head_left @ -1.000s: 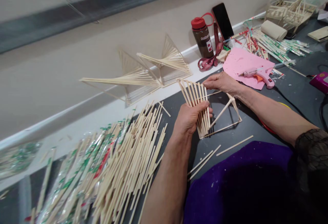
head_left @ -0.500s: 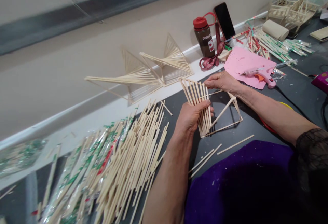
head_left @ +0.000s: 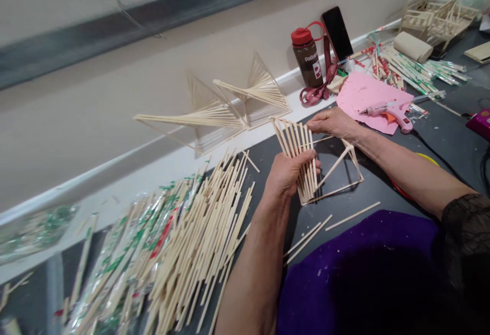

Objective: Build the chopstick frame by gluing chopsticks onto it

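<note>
A frame of pale wooden chopsticks (head_left: 287, 141) tilts over the dark table, with a fan of sticks side by side on its left and an open braced part on its right. My left hand (head_left: 284, 174) is wrapped around the fan low down, thumb across the front and fingertips showing at the right edge. At the fan's upper right corner, my right hand (head_left: 332, 121) pinches the top end of the outermost chopstick (head_left: 312, 143). Its far fingers are partly hidden. Loose chopsticks (head_left: 352, 216) lie just in front of the frame.
Many loose chopsticks (head_left: 206, 217) and wrapped ones (head_left: 126, 243) cover the left side. Two finished-looking stick structures (head_left: 229, 115) stand against the wall. A glue gun (head_left: 396, 115) lies on pink paper (head_left: 354, 92). Behind are a bottle (head_left: 307, 62) and a phone (head_left: 337, 33).
The view has shifted slightly, so the background sits a little further right. Both hands keep their hold on the frame, with no clear movement against it.
</note>
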Available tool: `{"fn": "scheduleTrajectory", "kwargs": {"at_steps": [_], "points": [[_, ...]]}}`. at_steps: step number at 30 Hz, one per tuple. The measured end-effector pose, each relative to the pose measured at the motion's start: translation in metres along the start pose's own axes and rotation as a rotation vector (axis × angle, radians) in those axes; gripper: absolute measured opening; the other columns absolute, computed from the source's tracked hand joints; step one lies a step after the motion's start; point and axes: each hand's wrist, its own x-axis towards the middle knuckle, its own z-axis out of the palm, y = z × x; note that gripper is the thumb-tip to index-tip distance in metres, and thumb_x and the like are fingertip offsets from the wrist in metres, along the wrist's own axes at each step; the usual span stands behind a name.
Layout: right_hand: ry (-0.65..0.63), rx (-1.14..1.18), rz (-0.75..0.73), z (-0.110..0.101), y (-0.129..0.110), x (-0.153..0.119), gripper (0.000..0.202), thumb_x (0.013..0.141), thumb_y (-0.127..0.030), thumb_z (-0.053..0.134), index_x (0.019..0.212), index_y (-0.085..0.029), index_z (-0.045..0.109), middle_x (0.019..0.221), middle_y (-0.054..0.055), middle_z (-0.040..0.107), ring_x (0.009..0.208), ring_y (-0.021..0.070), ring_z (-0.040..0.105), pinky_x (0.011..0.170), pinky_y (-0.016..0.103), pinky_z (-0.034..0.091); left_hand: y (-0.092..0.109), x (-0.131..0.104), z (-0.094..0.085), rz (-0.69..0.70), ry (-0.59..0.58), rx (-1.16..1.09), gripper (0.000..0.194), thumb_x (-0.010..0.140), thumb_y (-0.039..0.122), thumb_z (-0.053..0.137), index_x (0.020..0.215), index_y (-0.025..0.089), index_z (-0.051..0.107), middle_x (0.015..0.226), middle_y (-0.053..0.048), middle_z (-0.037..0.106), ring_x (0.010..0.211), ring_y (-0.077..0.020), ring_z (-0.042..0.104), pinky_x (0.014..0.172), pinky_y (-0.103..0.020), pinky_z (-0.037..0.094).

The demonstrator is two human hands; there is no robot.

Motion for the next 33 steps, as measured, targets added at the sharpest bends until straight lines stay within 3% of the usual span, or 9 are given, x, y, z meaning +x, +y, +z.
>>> {"fn": "scheduleTrajectory", "kwargs": {"at_steps": [9,17,33], "points": [[-0.062,0.169,0.019,0.000,0.005,0.002,0.025,0.070,-0.038,0.080,0.076,-0.015,0.075,0.065,-0.002,0.067,0.062,0.0081,0.053,0.065,0.022,0.044,-0.001,0.000,0.000,0.008,-0.001,-0.022,0.016,0.057,0.021,0.075,0.066,0.013,0.064,0.051,-0.004,0.066,0.040,-0.0146,0.059,0.043,-0.024,0.051],[-0.145,0.071,0.022,0.001,0.006,0.007,0.032,0.073,-0.043,0.078,0.076,-0.012,0.072,0.065,0.000,0.064,0.064,0.0095,0.052,0.060,0.021,0.037,-0.001,0.000,0.000,0.004,0.006,-0.016,0.016,0.058,0.021,0.074,0.065,0.013,0.062,0.049,-0.003,0.066,0.039,-0.0145,0.058,0.040,-0.023,0.050],[-0.147,0.021,0.027,0.003,-0.006,0.005,0.020,0.082,-0.025,0.070,0.070,-0.010,0.068,0.058,-0.001,0.058,0.058,0.0077,0.045,0.056,0.021,0.035,0.000,-0.002,0.002,-0.008,0.023,-0.014,0.013,0.061,0.019,0.072,0.066,0.013,0.062,0.048,-0.003,0.065,0.038,-0.0146,0.059,0.040,-0.023,0.050]]}}
